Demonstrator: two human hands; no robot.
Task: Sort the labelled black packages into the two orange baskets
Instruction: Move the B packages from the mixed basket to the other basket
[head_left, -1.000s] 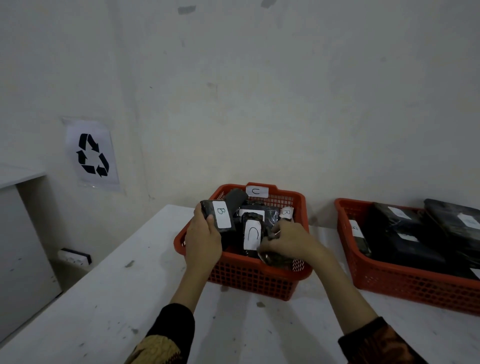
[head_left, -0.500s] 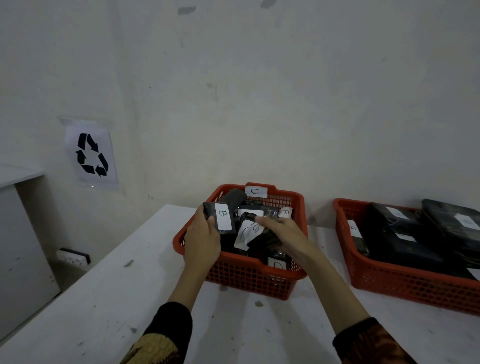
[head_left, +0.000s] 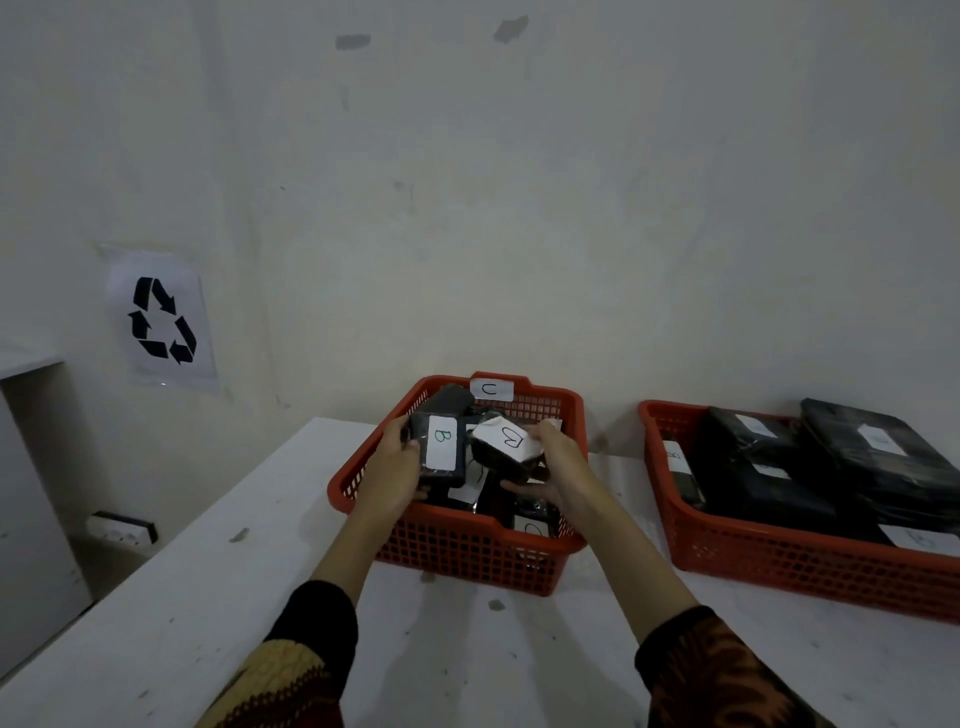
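**Two hands, two B packages, one easy slip**

Our left hand (head_left: 390, 470) grips a black package with a green B label (head_left: 440, 451), and our right hand (head_left: 563, 467) holds a second black package with a black B label (head_left: 506, 447). Both packages sit up in the air, just above the left orange basket (head_left: 467, 551), which has a C tag (head_left: 491, 388) on its back rim and more packages inside.

The right orange basket (head_left: 779, 556) stands on the same white surface (head_left: 171, 597), a little apart, and is full of big black packages (head_left: 862, 462).

What could go wrong? The wrap looks smooth and slippery, so a package may slide out and drop back into the C pile. We think the B ones belong in the right basket, but it is already heaped high, so a new one could roll off the top. Carrying two at once makes both slips more likely.
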